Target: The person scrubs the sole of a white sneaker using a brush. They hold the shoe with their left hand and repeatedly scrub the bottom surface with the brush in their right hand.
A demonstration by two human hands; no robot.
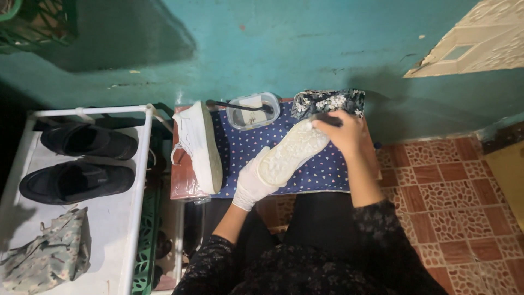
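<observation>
My left hand, in a white glove, holds a white sneaker sole-up over a blue dotted cloth. At the toe end of that sole my bare right hand presses a dark object; what it is I cannot tell. A second white sneaker lies on its side to the left on the same low table. Behind them a clear plastic tub has a dark brush resting across it.
A dark floral cloth lies at the table's back right. On the left, a white shoe rack carries two black shoes and a camouflage cloth. A teal wall is behind; red patterned floor tiles are at right.
</observation>
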